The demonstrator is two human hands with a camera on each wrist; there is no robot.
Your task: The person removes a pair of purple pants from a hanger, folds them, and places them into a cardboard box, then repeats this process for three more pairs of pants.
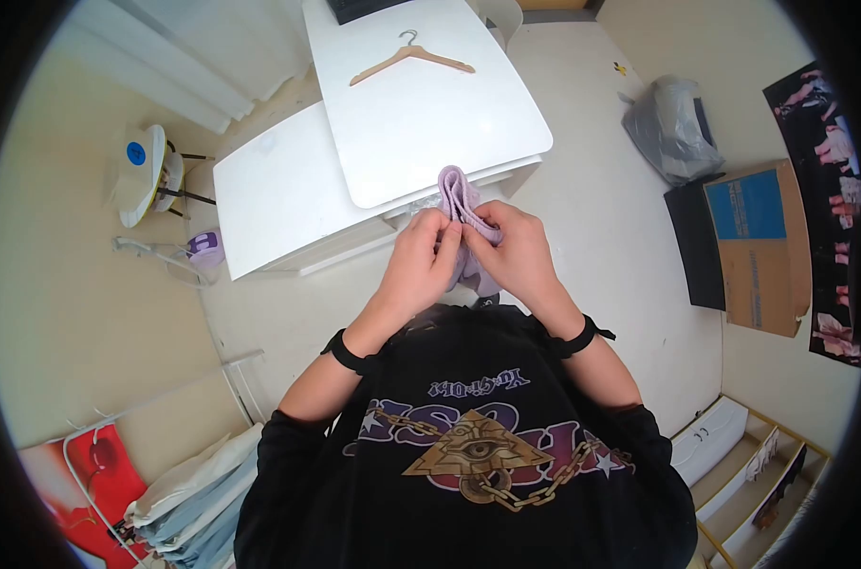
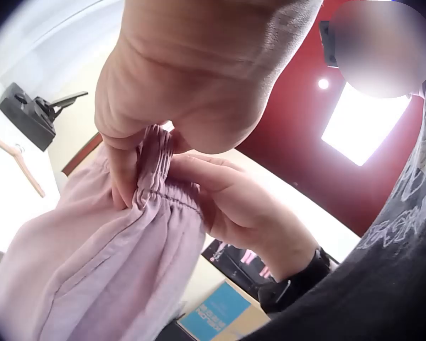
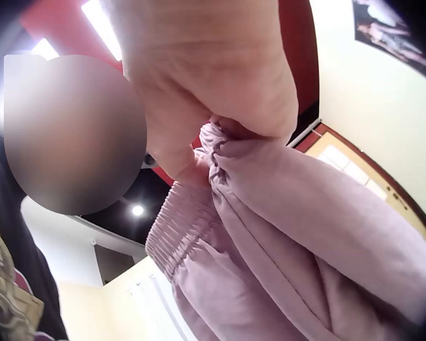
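Observation:
Pale purple pants (image 1: pixel 456 190) with a gathered elastic waistband hang from both hands in front of my chest. In the head view my left hand (image 1: pixel 417 261) pinches the waistband from the left. My right hand (image 1: pixel 518 251) grips it from the right, with the two thumbs close together. Seen from the left wrist, the waistband of the pants (image 2: pixel 106 241) bunches between the fingers and a long seam runs down the cloth. The right wrist view shows the ribbed band of the pants (image 3: pixel 188 227) folded under the right hand (image 3: pixel 220 78).
A wooden hanger (image 1: pixel 411 62) lies on the white table (image 1: pixel 430 123) ahead. A grey bag-lined bin (image 1: pixel 672 128) and a cardboard box (image 1: pixel 758 256) stand at right. Hung clothes (image 1: pixel 198 493) are at lower left, a shelf unit (image 1: pixel 753 474) at lower right.

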